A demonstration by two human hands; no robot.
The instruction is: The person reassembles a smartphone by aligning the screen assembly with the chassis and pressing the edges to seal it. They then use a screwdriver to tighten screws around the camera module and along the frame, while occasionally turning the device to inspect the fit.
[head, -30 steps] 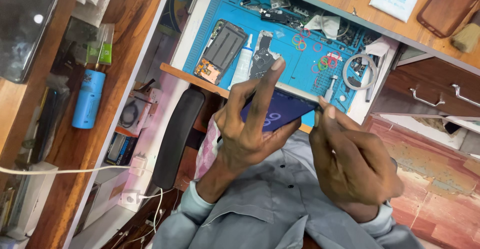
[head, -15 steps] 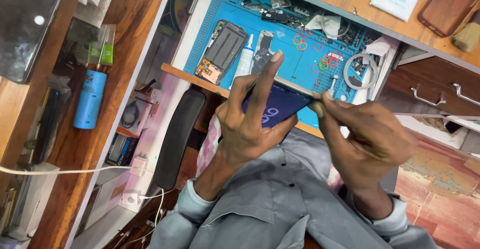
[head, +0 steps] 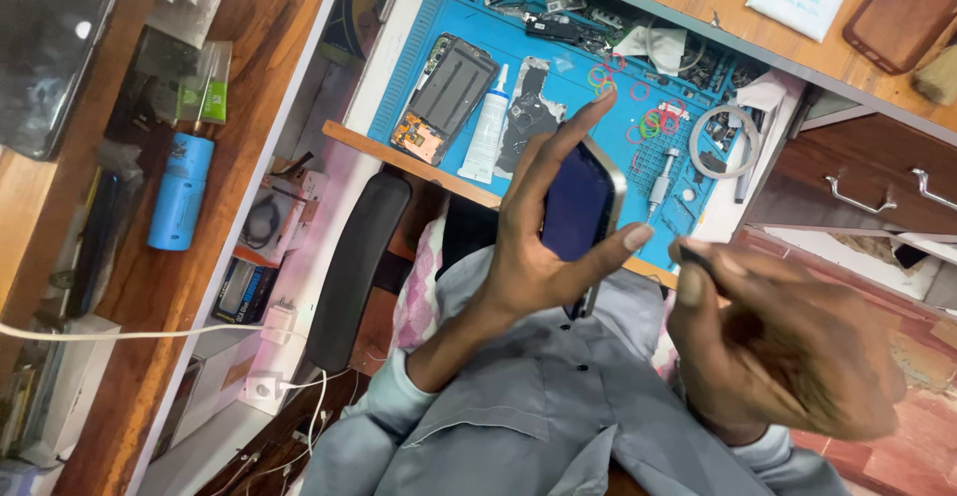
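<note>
Smartphone (head: 581, 219): dark blue, held on edge just short of the blue repair mat (head: 598, 117); long axis near upright in view, top end toward the mat. Left hand (head: 543, 242): fingers spread, clamped on its edges. Right hand (head: 788, 346): beside it, apart, pinching a thin dark tool (head: 698, 257).

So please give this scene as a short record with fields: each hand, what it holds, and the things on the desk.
left hand: holds a phone upright, fingers spread around its edges
right hand: pinches a thin dark tool, beside the phone
desk: blue mat
on mat: opened phone, white tube, coloured rings, tape roll
side shelf: blue cylinder
</note>
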